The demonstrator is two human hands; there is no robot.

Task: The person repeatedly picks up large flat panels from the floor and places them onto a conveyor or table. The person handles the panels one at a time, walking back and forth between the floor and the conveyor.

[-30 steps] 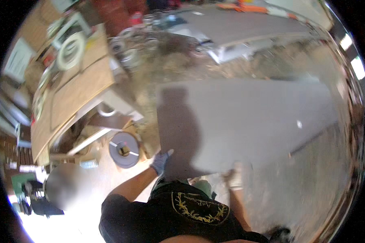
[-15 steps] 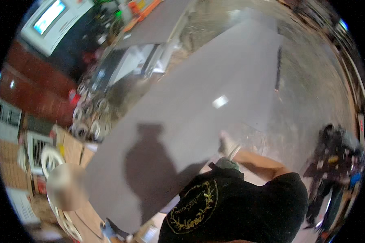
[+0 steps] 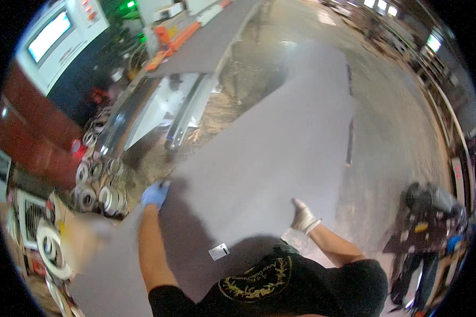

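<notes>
A long grey board (image 3: pixel 259 158) stretches away in front of me, with a small white label (image 3: pixel 218 251) on its near part. My left hand (image 3: pixel 154 194), in a blue glove, is closed over the board's left edge. At the right edge my right hand (image 3: pixel 304 217), in a white glove, grips the board with its thumb on the top face; its other fingers are mostly hidden. My shadow falls on the near part of the board.
A white machine panel with a lit screen (image 3: pixel 49 37) stands at far left. Several edging rolls (image 3: pixel 87 196) lie beside the board. Beyond is a machine bed with an orange part (image 3: pixel 181 39). At right, dark-clothed material hangs over a stand (image 3: pixel 423 227).
My left hand has come up from the lower left to the board's left edge. The label has shifted nearer to me across the view, and my right hand has stayed at the right edge.
</notes>
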